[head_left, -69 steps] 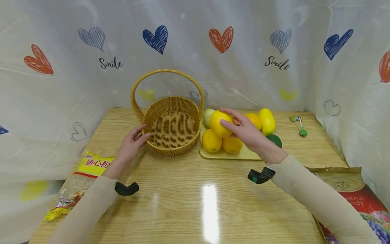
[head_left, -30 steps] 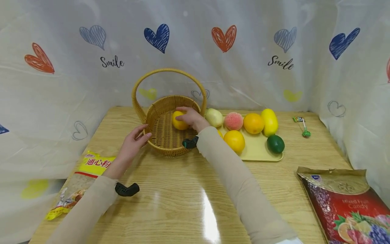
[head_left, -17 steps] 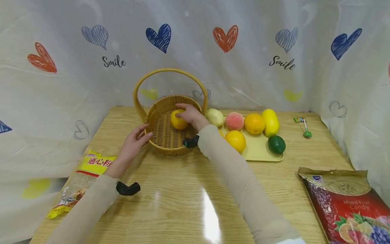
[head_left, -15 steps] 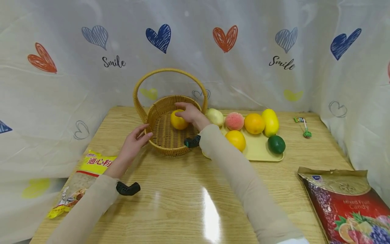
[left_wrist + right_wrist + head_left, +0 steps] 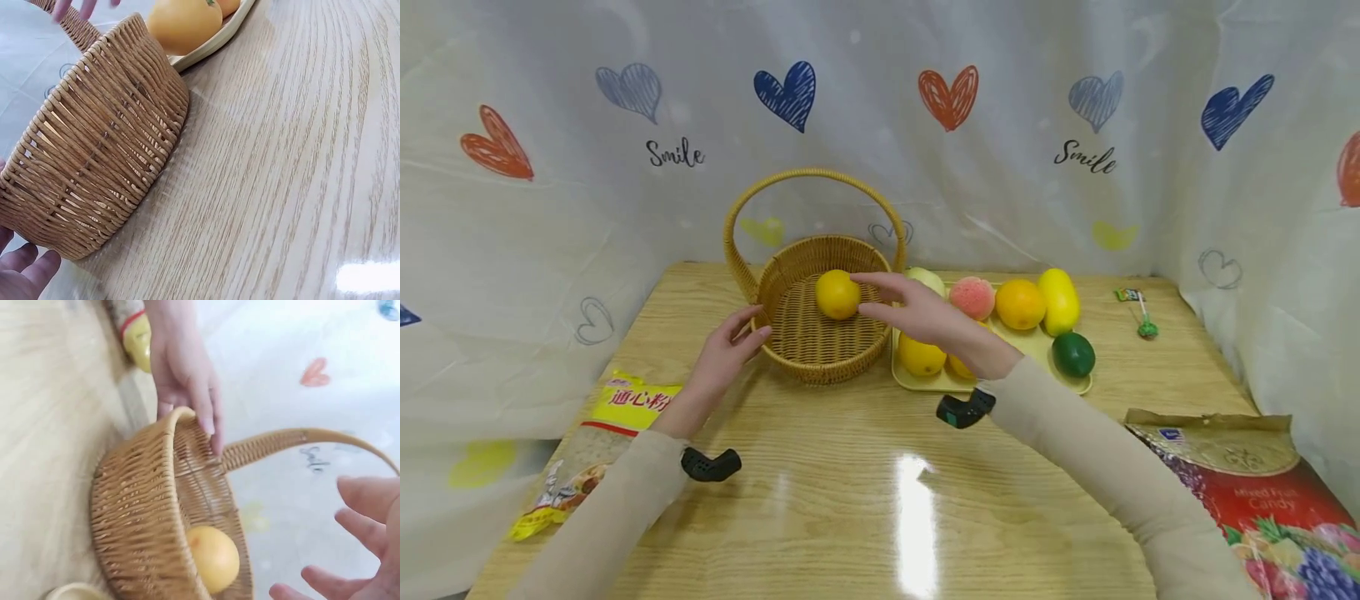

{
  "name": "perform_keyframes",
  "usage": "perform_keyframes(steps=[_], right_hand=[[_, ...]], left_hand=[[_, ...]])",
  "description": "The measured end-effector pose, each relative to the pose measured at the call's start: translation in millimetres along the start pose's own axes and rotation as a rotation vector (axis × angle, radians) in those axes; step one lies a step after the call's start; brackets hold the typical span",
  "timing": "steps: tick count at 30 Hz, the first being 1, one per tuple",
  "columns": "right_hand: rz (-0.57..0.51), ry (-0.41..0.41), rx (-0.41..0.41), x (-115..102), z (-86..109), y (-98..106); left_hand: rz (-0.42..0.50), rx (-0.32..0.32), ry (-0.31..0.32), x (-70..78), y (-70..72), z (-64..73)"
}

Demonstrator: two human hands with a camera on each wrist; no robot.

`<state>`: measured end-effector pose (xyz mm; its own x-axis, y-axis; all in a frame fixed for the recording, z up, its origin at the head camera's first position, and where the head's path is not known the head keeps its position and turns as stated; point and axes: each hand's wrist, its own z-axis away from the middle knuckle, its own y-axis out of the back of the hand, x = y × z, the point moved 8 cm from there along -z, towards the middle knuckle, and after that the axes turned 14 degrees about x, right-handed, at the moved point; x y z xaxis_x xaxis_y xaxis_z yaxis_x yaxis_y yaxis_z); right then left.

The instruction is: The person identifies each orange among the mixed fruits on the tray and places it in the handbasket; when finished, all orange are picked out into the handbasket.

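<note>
A round wicker basket [image 5: 823,372] with a tall arched handle stands at the back of the table. One yellow-orange orange [image 5: 838,295] lies inside it on the woven floor. My left hand [image 5: 722,354] holds the basket's left rim, thumb and fingers on either side of the wall. To the right of the orange, my right hand [image 5: 928,315] is in the air with fingers spread and nothing in them, partly covering the tray. In the right wrist view the fingers of this hand [image 5: 362,550] are apart from the orange [image 5: 214,559].
A pale yellow tray [image 5: 917,385] right of the basket bears several fruits, including a pink peach [image 5: 972,297] and a dark green fruit [image 5: 1073,355]. A lollipop [image 5: 1146,327] lies beyond it. Macaroni bag [image 5: 602,450] at left, candy bag [image 5: 1247,483] at right.
My right hand brought the orange from over the tray into the basket and let it go. It has since drawn back rightward. My left hand stayed at the rim.
</note>
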<state>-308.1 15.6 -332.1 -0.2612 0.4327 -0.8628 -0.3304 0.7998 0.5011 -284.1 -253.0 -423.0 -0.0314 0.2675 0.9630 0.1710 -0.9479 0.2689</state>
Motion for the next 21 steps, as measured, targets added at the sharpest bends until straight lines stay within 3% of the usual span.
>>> perform_keyframes(steps=[6, 11, 16, 21], right_hand=[[-0.136, -0.119, 0.174, 28.9, 44.2, 45.3], [-0.149, -0.177, 0.302, 55.8, 68.4, 75.5], [-0.123, -0.218, 0.356, 81.8, 85.3, 92.1], [-0.139, -0.247, 0.363, 108.7, 95.2, 95.4]], left_hand=[[-0.011, 0.008, -0.015, -3.6, -1.0, -1.6], [-0.007, 0.001, -0.022, -2.2, -1.1, -0.8], [-0.006, -0.003, -0.021, -1.8, -1.1, 0.1], [-0.010, -0.006, -0.018, -3.5, -2.1, -1.0]])
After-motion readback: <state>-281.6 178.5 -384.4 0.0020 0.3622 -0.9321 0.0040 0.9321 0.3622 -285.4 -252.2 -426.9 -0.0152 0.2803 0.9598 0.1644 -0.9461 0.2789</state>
